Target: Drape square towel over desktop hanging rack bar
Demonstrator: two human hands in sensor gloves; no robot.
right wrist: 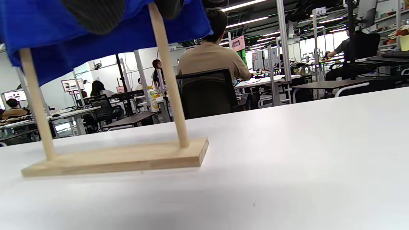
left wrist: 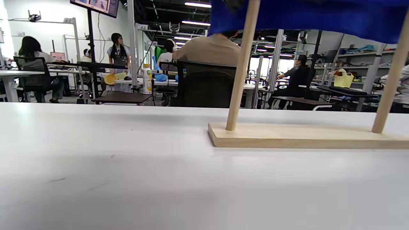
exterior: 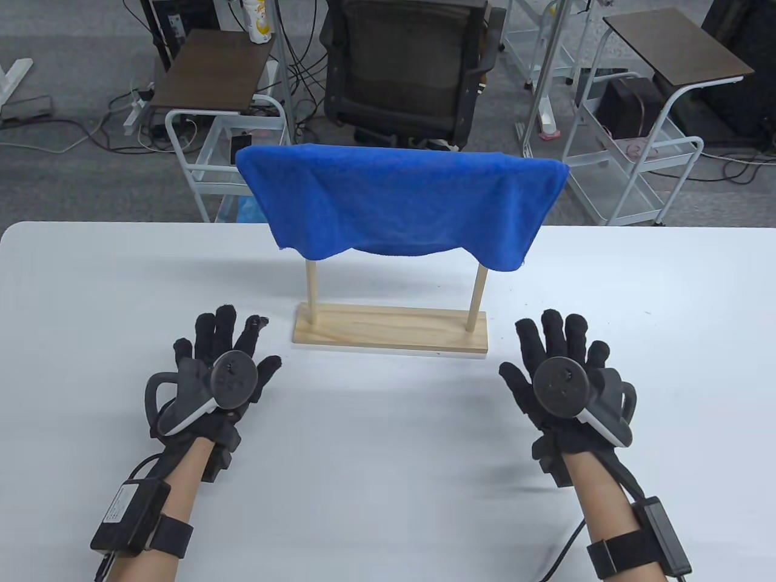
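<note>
A blue square towel (exterior: pixel 400 203) hangs draped over the top bar of a wooden desktop rack (exterior: pixel 391 330), which stands on the white table (exterior: pixel 388 485) at mid-depth. The towel covers the bar and hides it; two dowel posts and the flat base show below. My left hand (exterior: pixel 227 357) lies flat on the table, fingers spread, left of the rack base and empty. My right hand (exterior: pixel 555 357) lies flat, fingers spread, right of the base and empty. The left wrist view shows the rack (left wrist: pixel 306 135) and towel edge (left wrist: pixel 319 16); the right wrist view shows the rack (right wrist: pixel 118 158) and towel (right wrist: pixel 96 38).
Beyond the table's far edge stand a black office chair (exterior: pixel 403 66), two small side tables (exterior: pixel 212 70) and white wire carts (exterior: pixel 642 163). People sit at desks further back in the wrist views.
</note>
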